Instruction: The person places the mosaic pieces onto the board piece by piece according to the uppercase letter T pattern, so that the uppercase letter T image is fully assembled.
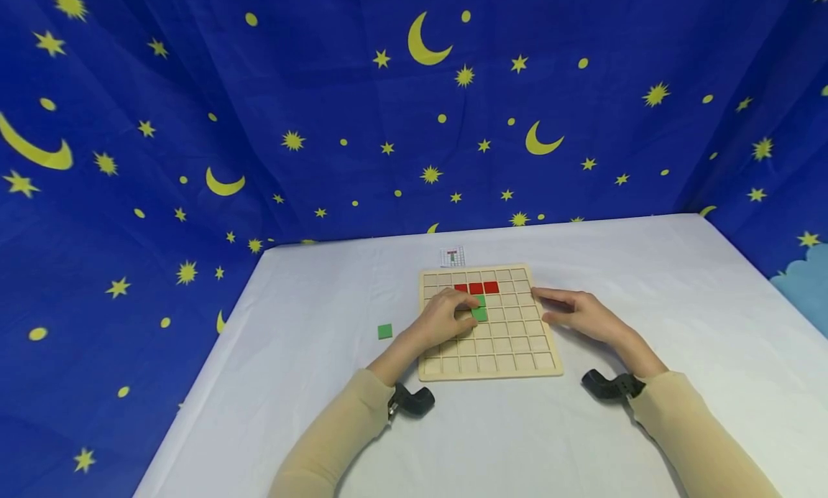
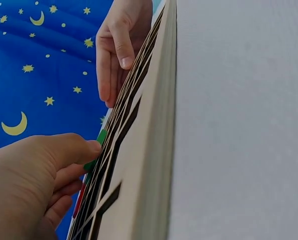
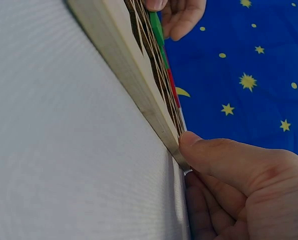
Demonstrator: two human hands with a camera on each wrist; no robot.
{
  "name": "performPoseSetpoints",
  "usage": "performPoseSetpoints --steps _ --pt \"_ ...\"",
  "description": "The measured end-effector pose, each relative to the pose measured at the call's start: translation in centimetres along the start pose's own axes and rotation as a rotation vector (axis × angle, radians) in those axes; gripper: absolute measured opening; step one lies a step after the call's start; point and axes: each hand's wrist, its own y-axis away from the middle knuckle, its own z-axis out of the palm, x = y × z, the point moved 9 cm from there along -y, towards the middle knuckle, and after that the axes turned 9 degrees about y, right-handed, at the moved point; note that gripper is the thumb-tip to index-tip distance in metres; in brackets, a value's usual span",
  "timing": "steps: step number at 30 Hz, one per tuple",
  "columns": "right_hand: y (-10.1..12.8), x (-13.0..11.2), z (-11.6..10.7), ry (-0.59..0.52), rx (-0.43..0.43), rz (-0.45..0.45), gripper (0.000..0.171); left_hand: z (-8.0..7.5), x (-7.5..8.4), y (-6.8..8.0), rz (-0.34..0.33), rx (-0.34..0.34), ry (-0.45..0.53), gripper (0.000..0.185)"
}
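A wooden grid board (image 1: 498,369) lies on the white-covered table. My left hand (image 1: 445,318) is over its middle and pinches a green square tile (image 1: 479,315) between thumb and fingers. In the right wrist view this tile (image 3: 157,29) stands slightly tilted at the grid. Just beyond it, another green tile (image 1: 480,300) sits in a cell below the middle one of three red tiles (image 1: 491,287) in a row. My right hand (image 1: 585,316) rests at the board's right edge, its thumb (image 3: 191,140) touching the rim and its fingers extended alongside.
One loose green tile (image 1: 384,331) lies on the table left of the board. A small printed card (image 1: 452,256) with a grid pattern lies behind the board. Blue cloth (image 1: 362,88) with yellow moons and stars hangs at the back and sides.
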Motion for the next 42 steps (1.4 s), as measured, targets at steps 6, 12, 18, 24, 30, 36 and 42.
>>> performPoseSetpoints --steps 6,12,18,24,30,36,42 --pt "-0.18 0.11 0.09 0.012 0.002 0.008 0.056 -0.16 -0.04 0.08 0.008 0.02 -0.003 0.031" --pt "-0.2 0.18 0.08 0.022 0.006 0.003 0.056 -0.04 0.05 0.13 0.021 0.009 -0.02 0.032" --pt "-0.12 0.06 0.1 0.014 0.002 0.0 0.056 -0.17 0.23 0.2 0.037 0.025 -0.008 0.031" --pt "-0.14 0.12 0.12 0.012 -0.001 0.007 0.056 -0.25 0.27 0.16 0.042 0.037 0.001 0.028" --pt "-0.17 0.14 0.06 0.012 0.004 0.004 0.056 -0.19 0.29 0.04 0.042 0.032 0.0 0.026" --pt "-0.2 0.19 0.07 0.016 0.005 0.005 0.056 -0.18 0.32 -0.04 0.036 0.029 0.007 0.026" --pt "-0.14 0.13 0.0 0.014 0.006 0.005 0.056 -0.22 0.35 -0.09 0.022 0.035 0.006 0.027"
